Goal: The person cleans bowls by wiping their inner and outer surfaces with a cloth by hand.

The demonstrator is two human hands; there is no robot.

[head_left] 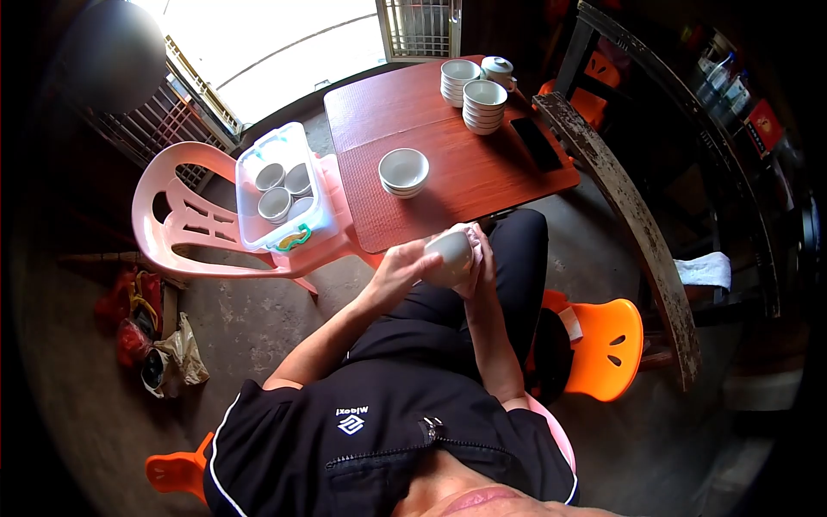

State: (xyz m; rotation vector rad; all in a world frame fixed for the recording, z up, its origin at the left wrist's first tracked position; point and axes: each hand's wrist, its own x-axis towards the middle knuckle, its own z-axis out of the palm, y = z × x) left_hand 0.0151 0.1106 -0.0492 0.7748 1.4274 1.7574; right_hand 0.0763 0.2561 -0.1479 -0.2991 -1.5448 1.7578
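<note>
Above my lap, my left hand [401, 270] grips a white bowl [447, 259] that is tipped on its side, its outside facing me. My right hand [481, 269] is closed around a pale pinkish cloth [475, 244] and presses it against the bowl's right edge. Some of the right fingers are hidden behind the bowl and cloth. Just beyond my hands, a short stack of white bowls [403, 171] stands on the red-brown table [379, 112].
Two taller bowl stacks [483, 108], a lidded cup [498, 69] and a black phone [535, 144] occupy the table's far right. A clear plastic box [248, 220] with several bowls rests on a pink chair [159, 215]. To my right are an orange stool [607, 349] and a worn wooden bench [616, 202].
</note>
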